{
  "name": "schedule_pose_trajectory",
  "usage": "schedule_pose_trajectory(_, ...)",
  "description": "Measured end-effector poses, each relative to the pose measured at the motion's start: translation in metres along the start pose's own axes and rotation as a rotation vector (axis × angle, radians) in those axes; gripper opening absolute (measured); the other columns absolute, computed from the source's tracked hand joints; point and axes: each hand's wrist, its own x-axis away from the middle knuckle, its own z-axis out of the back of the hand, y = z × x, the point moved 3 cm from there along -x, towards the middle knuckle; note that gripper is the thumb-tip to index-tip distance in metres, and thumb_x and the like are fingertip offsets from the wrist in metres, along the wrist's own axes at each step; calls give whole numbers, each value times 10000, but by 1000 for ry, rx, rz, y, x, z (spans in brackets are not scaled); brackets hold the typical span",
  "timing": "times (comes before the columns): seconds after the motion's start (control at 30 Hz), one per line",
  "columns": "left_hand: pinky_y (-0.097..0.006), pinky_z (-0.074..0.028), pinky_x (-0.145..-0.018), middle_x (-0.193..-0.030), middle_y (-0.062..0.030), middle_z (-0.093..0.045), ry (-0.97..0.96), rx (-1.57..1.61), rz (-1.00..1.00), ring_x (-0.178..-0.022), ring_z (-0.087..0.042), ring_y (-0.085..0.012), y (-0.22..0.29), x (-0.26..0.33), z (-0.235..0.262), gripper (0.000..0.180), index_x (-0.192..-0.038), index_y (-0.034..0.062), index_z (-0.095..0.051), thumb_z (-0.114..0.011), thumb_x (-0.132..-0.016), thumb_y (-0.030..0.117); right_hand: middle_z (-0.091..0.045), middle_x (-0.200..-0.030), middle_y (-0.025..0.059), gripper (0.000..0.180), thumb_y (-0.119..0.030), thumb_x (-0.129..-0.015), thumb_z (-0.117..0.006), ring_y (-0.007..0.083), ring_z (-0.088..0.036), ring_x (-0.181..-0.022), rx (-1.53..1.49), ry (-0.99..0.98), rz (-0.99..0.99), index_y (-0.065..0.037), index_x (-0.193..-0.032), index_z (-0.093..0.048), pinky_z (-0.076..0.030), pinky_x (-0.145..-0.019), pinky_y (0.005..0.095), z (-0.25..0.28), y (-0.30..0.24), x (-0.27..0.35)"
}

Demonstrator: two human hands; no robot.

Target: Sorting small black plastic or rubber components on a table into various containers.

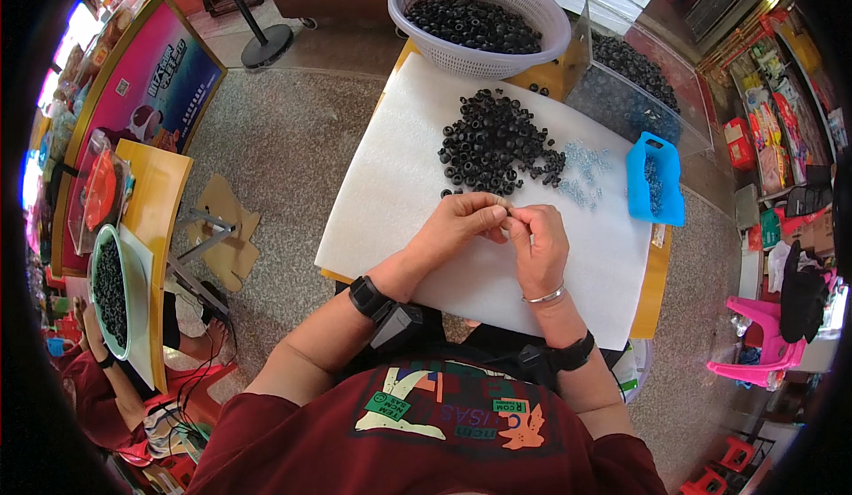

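My left hand (466,224) and my right hand (540,242) meet over the white foam sheet (390,184), fingertips pinched together. Whatever they hold between them is too small and covered to make out. Just beyond the fingers lies a heap of small black round plastic parts (493,140), some with visible holes. Right of the heap, small clear bluish pieces (584,171) are scattered on the sheet. A bright blue plastic tray (657,206) at the sheet's right edge holds more of these clear pieces.
A pale perforated basket (479,62) of black parts stands at the table's far edge, beside a clear bin (639,113) of more. To the left, another person's arm (115,380) is near a wooden table (164,255) with a green-rimmed basin (127,317). A pink stool (763,340) stands at right.
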Motion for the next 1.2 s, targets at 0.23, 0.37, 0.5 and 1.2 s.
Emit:
schedule_pose_trajectory(0.23,-230,-467,-730,-895,-21,-621,-100,-151,21,-786,-565,-92,1,-1,3,235,-1049,-6,-620,-566,-924,186,-570,-774,75,93,-91,-787,-645,268,-536,-731,21,-123,107,-58,-848,-583,-407,-683,361,4,-7,0)
schedule_pose_trajectory(0.37,-228,-471,-716,-880,-22,-618,-105,-142,-10,-772,-568,-92,-1,-1,0,254,-1047,-11,-619,-528,-944,202,-566,-780,80,79,-56,-788,-619,274,-536,-734,-14,-161,122,-58,-857,-580,-409,-684,369,5,-8,-3)
schedule_pose_trajectory(0.5,-231,-478,-702,-868,-32,-621,-70,-175,-60,-744,-574,-101,0,1,-4,280,-1067,-27,-612,-506,-956,207,-570,-781,88,80,-25,-791,-602,262,-540,-731,68,-103,144,-45,-867,-586,-429,-671,348,3,-6,1)
schedule_pose_trajectory(1.2,-249,-471,-781,-975,-35,-619,-62,-104,-34,-829,-571,-109,8,5,-6,298,-1165,-9,-562,-532,-940,184,-556,-838,64,190,-46,-746,-620,267,-536,-799,140,-235,198,-73,-933,-615,-415,-735,373,12,-13,-23)
